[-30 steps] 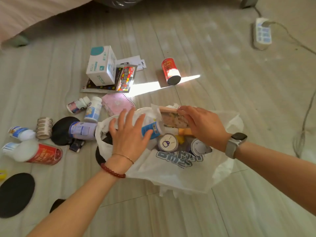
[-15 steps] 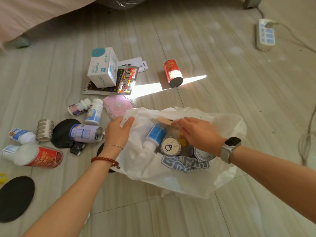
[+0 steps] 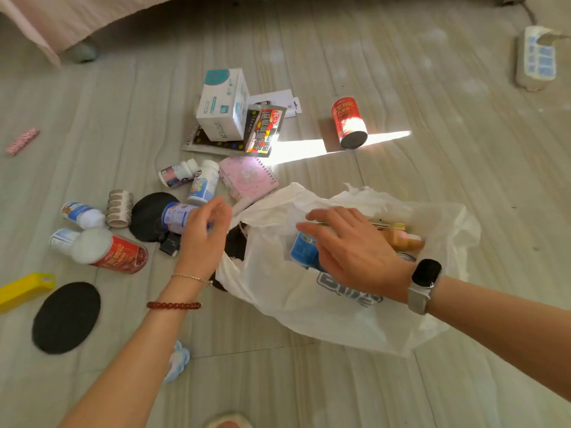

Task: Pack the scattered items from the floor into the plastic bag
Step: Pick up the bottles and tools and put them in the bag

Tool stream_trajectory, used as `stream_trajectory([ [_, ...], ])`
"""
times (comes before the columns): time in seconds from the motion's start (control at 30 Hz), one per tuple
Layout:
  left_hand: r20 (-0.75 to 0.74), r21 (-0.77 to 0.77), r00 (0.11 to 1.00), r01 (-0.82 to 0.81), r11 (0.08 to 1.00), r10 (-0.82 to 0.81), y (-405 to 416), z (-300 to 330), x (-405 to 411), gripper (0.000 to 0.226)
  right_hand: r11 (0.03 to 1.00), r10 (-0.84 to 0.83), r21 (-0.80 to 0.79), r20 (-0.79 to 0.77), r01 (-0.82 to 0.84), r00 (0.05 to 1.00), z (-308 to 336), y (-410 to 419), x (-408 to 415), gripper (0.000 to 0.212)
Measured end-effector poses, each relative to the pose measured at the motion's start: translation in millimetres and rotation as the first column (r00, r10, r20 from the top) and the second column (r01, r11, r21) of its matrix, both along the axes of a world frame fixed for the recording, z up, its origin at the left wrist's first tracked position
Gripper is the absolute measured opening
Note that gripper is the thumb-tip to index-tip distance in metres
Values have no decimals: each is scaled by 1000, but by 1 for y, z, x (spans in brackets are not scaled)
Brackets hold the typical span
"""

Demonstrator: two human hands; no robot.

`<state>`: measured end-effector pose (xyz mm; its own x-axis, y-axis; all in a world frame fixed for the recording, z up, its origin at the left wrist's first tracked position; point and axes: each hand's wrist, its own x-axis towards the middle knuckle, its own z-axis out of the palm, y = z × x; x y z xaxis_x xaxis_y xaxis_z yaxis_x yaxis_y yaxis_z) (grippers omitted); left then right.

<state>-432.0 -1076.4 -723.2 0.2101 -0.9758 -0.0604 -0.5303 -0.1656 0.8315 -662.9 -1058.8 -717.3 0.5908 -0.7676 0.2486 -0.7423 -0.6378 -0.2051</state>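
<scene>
A white plastic bag (image 3: 309, 307) lies open on the floor with a blue-labelled bottle (image 3: 304, 250) and an orange item (image 3: 403, 239) inside. My right hand (image 3: 352, 245) hovers over the bag's mouth with its fingers stretched out and holding nothing. My left hand (image 3: 202, 239) is off the bag, to its left. Its loosely curved fingers are just above a purple-white can (image 3: 174, 216) that lies on a black disc (image 3: 146, 211). Scattered on the floor are a pink notebook (image 3: 250, 177), two small white bottles (image 3: 202, 183), a white box (image 3: 222, 103) and a red can (image 3: 349, 122).
At the left lie a red can with a white cap (image 3: 108, 251), a white bottle (image 3: 82, 214), a tape roll (image 3: 119, 208), another black disc (image 3: 66, 316) and a yellow object (image 3: 24, 290). A power strip (image 3: 537, 57) is at the far right and a bed edge (image 3: 46, 23) at the top left.
My left hand let go of the bag's rim and moved left to the purple-white can. My right hand released the packet inside the bag and opened its fingers.
</scene>
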Motion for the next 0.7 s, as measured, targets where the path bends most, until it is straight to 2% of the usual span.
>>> stream_trajectory([
  [0.1,141,46,983,-125,991,118,22,-10,44,31,953,282,-151,118,-264,952,5,12,58,40],
  [0.17,236,137,963,-162,977,127,40,-31,79,32,931,342,-161,63,-328,938,-2,12,99,45],
  [0.23,326,310,943,-173,935,66,65,-54,110,37,941,325,-77,-74,-330,943,-12,4,135,50],
  [0.27,367,388,930,-189,902,38,79,-64,121,40,953,300,15,-174,-302,938,-18,-1,148,51],
  [0.33,423,493,906,-196,848,-36,110,-79,137,51,960,250,224,-431,-166,867,-34,-6,161,55],
  [0.4,406,574,907,-154,804,-116,135,-86,141,66,930,210,368,-526,-2,824,-54,-2,155,55],
  [0.47,344,603,930,-113,789,-130,149,-91,140,77,900,170,428,-510,77,843,-66,11,140,55],
  [0.6,284,562,953,-78,823,-103,150,-93,135,86,882,152,463,-451,85,879,-81,26,128,67],
  [0.7,226,544,971,-64,837,-74,143,-95,134,77,901,38,416,-350,119,936,-85,15,144,75],
])
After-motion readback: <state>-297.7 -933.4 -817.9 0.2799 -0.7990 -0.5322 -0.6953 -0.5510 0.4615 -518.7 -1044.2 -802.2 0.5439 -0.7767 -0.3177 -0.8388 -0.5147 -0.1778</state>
